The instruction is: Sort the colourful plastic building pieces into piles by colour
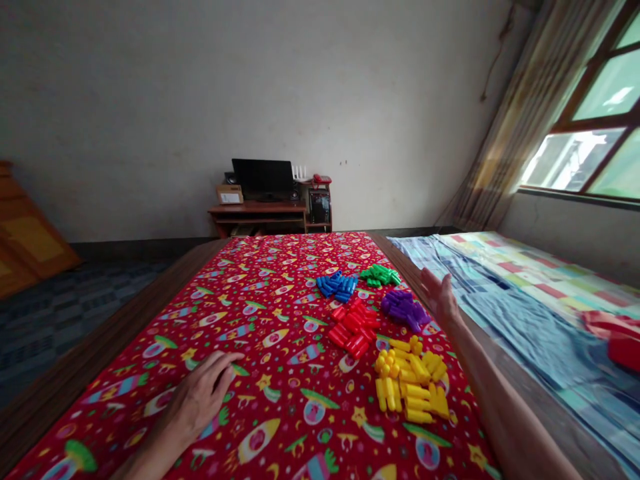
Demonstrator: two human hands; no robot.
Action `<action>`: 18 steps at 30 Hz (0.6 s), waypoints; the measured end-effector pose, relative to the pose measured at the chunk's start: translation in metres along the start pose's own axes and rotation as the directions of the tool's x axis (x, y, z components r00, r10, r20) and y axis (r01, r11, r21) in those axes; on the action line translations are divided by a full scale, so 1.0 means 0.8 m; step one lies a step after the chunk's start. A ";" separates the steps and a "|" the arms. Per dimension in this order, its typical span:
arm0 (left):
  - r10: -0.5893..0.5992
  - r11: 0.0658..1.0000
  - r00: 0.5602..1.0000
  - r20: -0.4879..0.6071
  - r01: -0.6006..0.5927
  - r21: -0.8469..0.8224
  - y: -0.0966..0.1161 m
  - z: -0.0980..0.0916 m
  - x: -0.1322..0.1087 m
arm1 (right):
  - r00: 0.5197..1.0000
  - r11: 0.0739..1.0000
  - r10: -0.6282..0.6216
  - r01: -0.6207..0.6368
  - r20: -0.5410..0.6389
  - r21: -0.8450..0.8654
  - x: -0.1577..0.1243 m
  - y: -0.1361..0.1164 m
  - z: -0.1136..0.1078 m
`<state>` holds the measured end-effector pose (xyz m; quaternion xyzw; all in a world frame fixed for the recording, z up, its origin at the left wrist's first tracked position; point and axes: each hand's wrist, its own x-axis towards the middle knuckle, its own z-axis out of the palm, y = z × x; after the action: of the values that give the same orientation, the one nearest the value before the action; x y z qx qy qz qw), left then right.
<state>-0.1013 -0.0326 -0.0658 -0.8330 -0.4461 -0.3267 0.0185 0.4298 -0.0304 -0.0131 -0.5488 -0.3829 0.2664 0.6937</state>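
My left hand [205, 387] lies on the red patterned cloth [280, 413], fingers stretched out and holding nothing. My right hand [441, 293] is at the cloth's right edge, fingers apart and nothing in it. Nearest to it is a pile of purple plastic pieces [405, 310]. Around that are piles of blue plastic pieces [337, 285], green plastic pieces [380, 275] and red plastic pieces [354, 328]. Closer to me sits a larger pile of yellow plastic pieces [413, 380], many of them peg-shaped.
A desk [257, 208] with a black monitor [264, 179] stands against the far wall. To the right is a bed with a blue sheet [515, 327], beside a curtained window [595, 140]. A wooden cabinet [33, 230] is at far left.
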 end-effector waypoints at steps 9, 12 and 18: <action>-0.022 1.000 0.999 0.032 0.022 -0.016 0.009 -0.007 0.003 | 0.992 0.992 0.124 -0.124 0.010 -0.039 0.012 0.048 -0.025; -0.018 1.000 1.000 0.018 0.018 -0.013 0.013 -0.009 0.005 | 0.991 0.990 0.127 -0.124 0.043 -0.072 0.007 0.046 -0.028; -0.049 0.999 0.998 0.049 0.050 -0.017 0.018 -0.012 0.008 | 0.966 0.968 0.103 -0.043 0.236 -0.246 -0.014 0.034 -0.013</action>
<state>-0.0932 -0.0397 -0.0508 -0.8296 -0.4639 -0.3108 -0.0077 0.4336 -0.0380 -0.0431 -0.6048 -0.4748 0.3100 0.5592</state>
